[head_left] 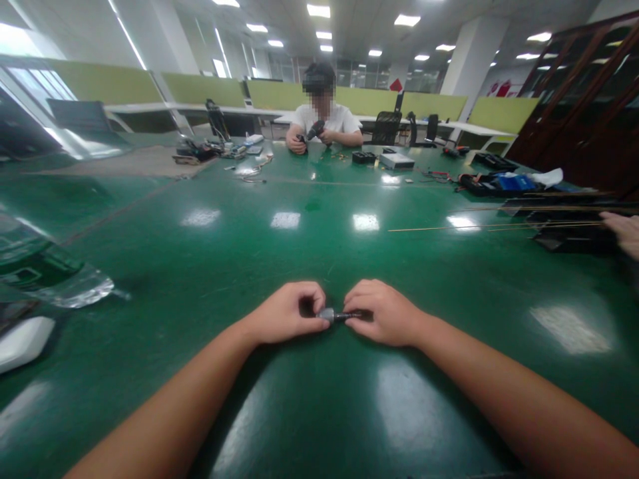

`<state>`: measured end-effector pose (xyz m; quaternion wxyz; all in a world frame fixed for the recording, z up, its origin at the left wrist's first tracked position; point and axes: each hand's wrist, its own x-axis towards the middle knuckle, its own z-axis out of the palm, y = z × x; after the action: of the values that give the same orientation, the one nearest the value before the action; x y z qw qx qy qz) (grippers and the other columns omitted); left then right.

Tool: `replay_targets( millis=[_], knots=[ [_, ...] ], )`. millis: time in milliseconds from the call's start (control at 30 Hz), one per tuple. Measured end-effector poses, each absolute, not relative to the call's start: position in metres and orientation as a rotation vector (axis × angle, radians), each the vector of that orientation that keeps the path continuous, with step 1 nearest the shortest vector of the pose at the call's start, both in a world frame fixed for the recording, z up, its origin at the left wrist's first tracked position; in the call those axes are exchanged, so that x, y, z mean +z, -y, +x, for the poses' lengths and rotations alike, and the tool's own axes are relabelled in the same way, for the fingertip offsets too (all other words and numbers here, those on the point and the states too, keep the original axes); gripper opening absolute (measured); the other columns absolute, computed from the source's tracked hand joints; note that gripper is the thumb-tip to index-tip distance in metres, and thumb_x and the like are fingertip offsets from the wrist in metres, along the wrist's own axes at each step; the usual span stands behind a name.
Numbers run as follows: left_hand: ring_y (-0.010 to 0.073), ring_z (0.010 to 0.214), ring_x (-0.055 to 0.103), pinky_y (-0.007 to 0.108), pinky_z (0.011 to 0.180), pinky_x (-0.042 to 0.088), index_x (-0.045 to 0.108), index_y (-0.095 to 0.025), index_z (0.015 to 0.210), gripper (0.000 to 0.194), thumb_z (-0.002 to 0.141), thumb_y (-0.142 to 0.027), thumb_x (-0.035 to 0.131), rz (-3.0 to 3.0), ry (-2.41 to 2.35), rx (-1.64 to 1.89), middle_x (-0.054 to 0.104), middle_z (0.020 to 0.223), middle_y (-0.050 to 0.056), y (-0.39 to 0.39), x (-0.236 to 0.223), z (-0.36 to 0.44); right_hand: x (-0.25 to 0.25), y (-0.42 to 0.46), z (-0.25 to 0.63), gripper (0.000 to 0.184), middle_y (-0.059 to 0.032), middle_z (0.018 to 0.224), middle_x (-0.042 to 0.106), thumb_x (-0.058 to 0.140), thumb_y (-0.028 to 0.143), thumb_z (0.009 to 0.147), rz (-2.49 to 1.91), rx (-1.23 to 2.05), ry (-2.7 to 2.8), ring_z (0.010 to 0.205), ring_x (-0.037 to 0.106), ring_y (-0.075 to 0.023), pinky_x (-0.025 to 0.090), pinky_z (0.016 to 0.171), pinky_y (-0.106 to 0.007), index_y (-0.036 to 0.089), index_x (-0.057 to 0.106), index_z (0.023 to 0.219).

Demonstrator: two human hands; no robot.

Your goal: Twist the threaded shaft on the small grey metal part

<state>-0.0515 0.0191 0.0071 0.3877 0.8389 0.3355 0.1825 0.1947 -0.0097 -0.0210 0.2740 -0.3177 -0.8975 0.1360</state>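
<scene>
My left hand (294, 311) pinches a short grey cylindrical piece (327, 315) between thumb and fingers. From its right side a thin dark rod (344, 317) runs into the grip of my right hand (382, 313), whose thumb and fingers close round the far end. Cylinder and rod lie in one line, held level just over the green table (319, 399). Whether they are a single part or two fitted together I cannot tell, and the rod's right end is partly hidden by my fingers.
A clear plastic bottle (54, 266) and a white object (24, 342) are at the left. Across the table a person (324, 123) holds a dark power tool (315, 130). On the right are thin rods (449, 229), a tool bag (509, 183) and another person's hand (624, 231).
</scene>
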Motion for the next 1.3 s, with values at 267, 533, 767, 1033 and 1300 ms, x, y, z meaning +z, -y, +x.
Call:
replay_targets(
  millis=[267, 533, 767, 1033, 1300],
  knots=[
    [0.016, 0.076, 0.057, 0.027, 0.072, 0.044, 0.057, -0.015, 0.072, 0.019, 0.077, -0.024, 0.073, 2.136, -0.859, 0.468, 0.06, 0.082, 0.001, -0.0183, 0.0073, -0.0508, -0.0212, 0.01, 0.1955, 0.008, -0.0043, 0.098, 0.073, 0.071, 0.02, 0.082, -0.854, 0.359, 2.413, 0.094, 0.065, -0.0194, 0.048, 0.087, -0.034, 0.02, 0.071, 0.09],
    [0.016, 0.077, 0.057, 0.028, 0.073, 0.045, 0.057, -0.015, 0.073, 0.02, 0.078, -0.025, 0.073, 2.141, -0.855, 0.464, 0.06, 0.082, 0.001, -0.0186, 0.0071, -0.0516, -0.021, 0.0098, 0.1958, 0.008, -0.0047, 0.098, 0.073, 0.07, 0.021, 0.082, -0.855, 0.361, 2.415, 0.094, 0.065, -0.0197, 0.047, 0.086, -0.034, 0.02, 0.071, 0.09],
    [0.0159, 0.076, 0.058, 0.027, 0.072, 0.047, 0.063, -0.015, 0.087, 0.019, 0.076, -0.026, 0.074, 2.09, -0.905, 0.44, 0.062, 0.083, 0.0, -0.0168, 0.0103, -0.0506, -0.0199, 0.0101, 0.1964, 0.008, -0.0044, 0.098, 0.073, 0.07, 0.021, 0.082, -0.872, 0.366, 2.417, 0.095, 0.064, -0.0199, 0.046, 0.087, -0.035, 0.02, 0.072, 0.09],
    [0.0176, 0.08, 0.062, 0.029, 0.075, 0.049, 0.073, -0.015, 0.088, 0.018, 0.072, -0.022, 0.077, 2.129, -0.887, 0.454, 0.067, 0.086, 0.003, -0.0162, 0.0141, -0.0497, -0.0187, 0.011, 0.1975, 0.007, -0.005, 0.098, 0.073, 0.07, 0.021, 0.082, -0.87, 0.367, 2.419, 0.094, 0.064, -0.0202, 0.047, 0.087, -0.035, 0.021, 0.072, 0.088],
    [0.0179, 0.079, 0.065, 0.028, 0.073, 0.05, 0.075, -0.014, 0.084, 0.019, 0.069, -0.025, 0.082, 2.125, -0.885, 0.481, 0.07, 0.085, 0.004, -0.0186, 0.0114, -0.052, -0.0164, 0.0116, 0.1993, 0.007, -0.0043, 0.098, 0.073, 0.069, 0.02, 0.081, -0.87, 0.385, 2.423, 0.094, 0.064, -0.02, 0.046, 0.087, -0.035, 0.02, 0.071, 0.088]
  ],
)
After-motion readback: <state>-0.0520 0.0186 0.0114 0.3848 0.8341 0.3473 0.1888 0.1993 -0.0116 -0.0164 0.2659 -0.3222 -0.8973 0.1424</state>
